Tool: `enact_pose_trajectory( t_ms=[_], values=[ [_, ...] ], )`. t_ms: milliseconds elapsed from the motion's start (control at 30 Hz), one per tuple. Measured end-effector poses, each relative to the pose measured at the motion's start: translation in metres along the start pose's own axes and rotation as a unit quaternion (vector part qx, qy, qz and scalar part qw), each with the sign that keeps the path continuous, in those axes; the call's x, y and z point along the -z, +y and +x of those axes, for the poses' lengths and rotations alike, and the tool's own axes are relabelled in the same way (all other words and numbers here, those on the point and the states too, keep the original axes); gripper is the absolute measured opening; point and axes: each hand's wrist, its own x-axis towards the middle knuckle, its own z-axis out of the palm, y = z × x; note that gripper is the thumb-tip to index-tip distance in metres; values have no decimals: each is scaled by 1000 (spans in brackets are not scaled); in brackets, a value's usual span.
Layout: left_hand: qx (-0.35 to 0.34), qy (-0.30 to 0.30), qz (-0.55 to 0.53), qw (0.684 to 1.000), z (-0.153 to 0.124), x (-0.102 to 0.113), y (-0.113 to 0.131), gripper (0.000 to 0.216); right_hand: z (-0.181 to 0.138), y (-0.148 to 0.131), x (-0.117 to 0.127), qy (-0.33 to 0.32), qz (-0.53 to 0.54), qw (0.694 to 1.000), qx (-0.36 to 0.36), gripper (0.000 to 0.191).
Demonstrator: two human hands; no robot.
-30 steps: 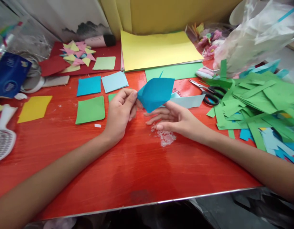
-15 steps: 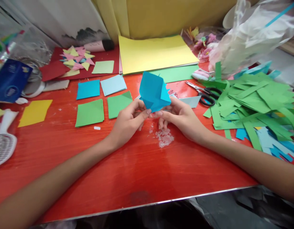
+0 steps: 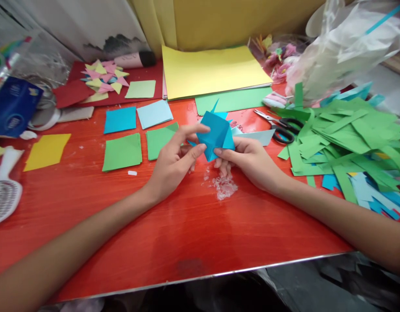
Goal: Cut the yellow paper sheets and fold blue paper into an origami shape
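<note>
A folded blue paper piece [image 3: 216,133] is held just above the red table [image 3: 173,225], near its middle. My left hand [image 3: 173,162] pinches the paper's left lower corner with thumb and forefinger, one finger lying along its top edge. My right hand [image 3: 252,160] grips the paper's lower right side from beneath, fingers curled under it. Both hands are closed on the same piece. Two green paper squares [image 3: 122,151] lie just left of my left hand.
Black-handled scissors [image 3: 282,128] lie right of the hands, beside a heap of green paper strips [image 3: 346,138]. Blue squares [image 3: 120,119], a yellow square [image 3: 47,151], large yellow sheets [image 3: 213,69] and small folded triangles [image 3: 104,78] lie farther back. A white glue smear [image 3: 225,187] marks the table.
The blue paper went from opened wide, to upright, to folded smaller and lower. My right hand came up from beneath and closed on it; my left hand shifted to its lower corner.
</note>
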Motion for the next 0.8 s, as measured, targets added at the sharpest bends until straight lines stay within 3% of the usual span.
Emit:
enact_pose_trajectory(
  t_ms=[67, 267, 800],
  values=[
    [6, -7, 22, 1000, 0, 0, 1, 11, 0, -1, 0, -8, -3, 1000, -10, 24],
    [27, -37, 20, 999, 2, 0, -2, 15, 0, -5, -2, -23, -5, 999, -33, 25],
    [17, -33, 7, 999, 2, -1, -3, 8, -2, -6, -1, -38, -19, 998, -47, 24]
  ],
)
